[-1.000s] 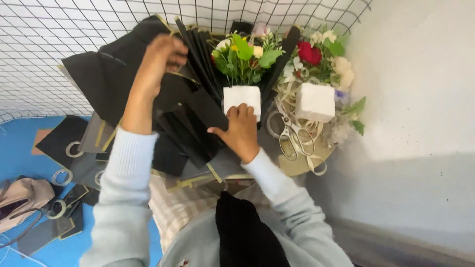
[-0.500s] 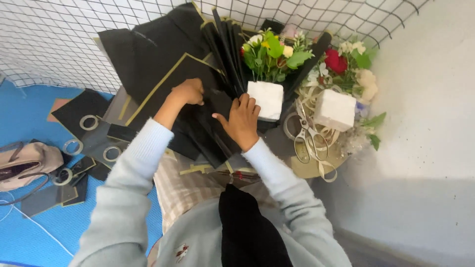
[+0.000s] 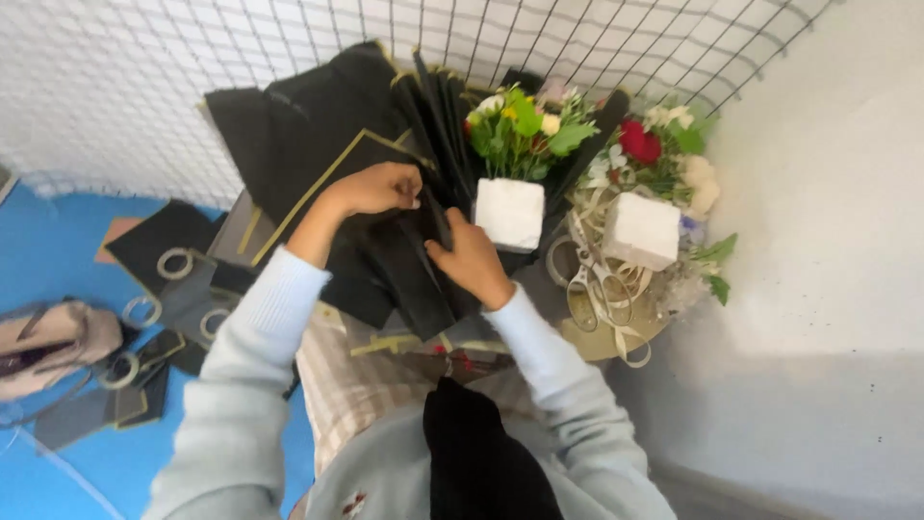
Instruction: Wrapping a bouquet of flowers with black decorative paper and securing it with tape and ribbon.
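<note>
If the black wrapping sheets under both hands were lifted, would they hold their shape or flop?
The black wrapping sheets would probably flop: they already lie creased and fanned into pleats. They look thin, so likely light. The left hand and right hand press the folds, suggesting they may spring open.

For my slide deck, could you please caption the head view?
Both hands, left hand and right hand, gather black wrapping sheets beside a flower arrangement in white foam.

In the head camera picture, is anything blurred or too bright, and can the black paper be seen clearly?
Head view: soft daylight, the white wall nearly washed out; straight mesh wires bow from lens distortion; the black wrapping paper loses fold detail in darkness; left hand and right hand slightly soft.
</note>
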